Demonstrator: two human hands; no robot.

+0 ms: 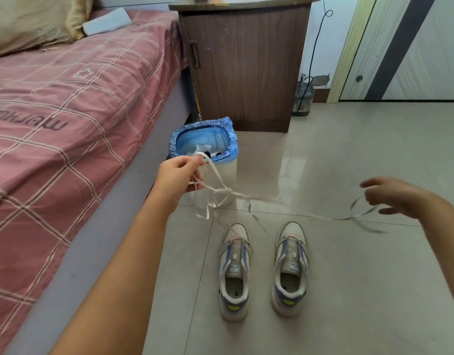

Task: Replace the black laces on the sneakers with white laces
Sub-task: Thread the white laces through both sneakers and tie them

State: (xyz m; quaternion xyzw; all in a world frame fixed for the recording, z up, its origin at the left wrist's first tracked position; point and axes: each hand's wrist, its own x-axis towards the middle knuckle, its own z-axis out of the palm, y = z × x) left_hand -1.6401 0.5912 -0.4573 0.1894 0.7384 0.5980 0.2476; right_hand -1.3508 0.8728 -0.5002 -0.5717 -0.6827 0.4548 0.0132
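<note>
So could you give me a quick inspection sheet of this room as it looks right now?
Surface: pale tiled floor, glossy, bare around the shoes.
Job's things: two sneakers side by side, toes away from the person, no laces seen in them; white laces tangled, strung in the air between both hands.
Clutter: bin with blue liner, scraps inside; what they are cannot be told.
Hands: left hand pinches the laces above the bin; right hand blurred, fingers loose, a lace loop by it.
Cables: black cable runs down the wall to a jug.
Surroundings: bed with pink checked sheet, brown cabinet, door.
</note>
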